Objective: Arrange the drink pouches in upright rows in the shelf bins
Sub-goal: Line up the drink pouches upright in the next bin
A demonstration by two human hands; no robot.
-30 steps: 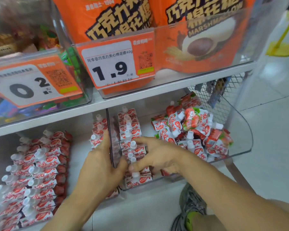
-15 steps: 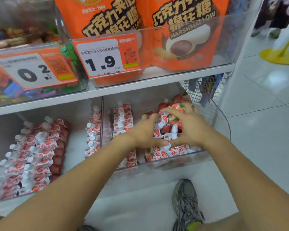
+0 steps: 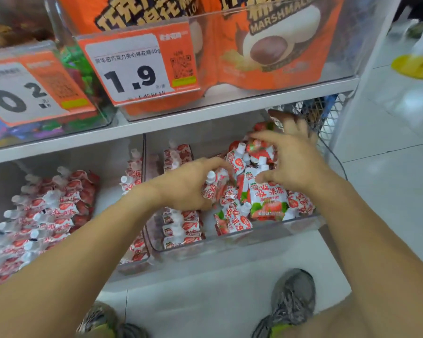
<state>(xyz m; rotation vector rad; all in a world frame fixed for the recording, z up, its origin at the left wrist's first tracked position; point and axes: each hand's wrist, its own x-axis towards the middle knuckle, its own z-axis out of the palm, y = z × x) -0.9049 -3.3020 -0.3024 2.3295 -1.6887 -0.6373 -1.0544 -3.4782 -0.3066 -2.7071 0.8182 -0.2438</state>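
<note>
Where the "1.9" price tag (image 3: 138, 69) hangs, left hand (image 3: 183, 185) clutching a strawberry pouch (image 3: 214, 185), right hand (image 3: 293, 162) spread above the pile (image 3: 266, 198).

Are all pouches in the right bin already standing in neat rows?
No, only one row stands at its left side; the other pouches lie in a loose heap.

A shop aisle: price tags (image 3: 130, 69) on clear shelf bins (image 3: 230, 242) of packaged snacks.
</note>
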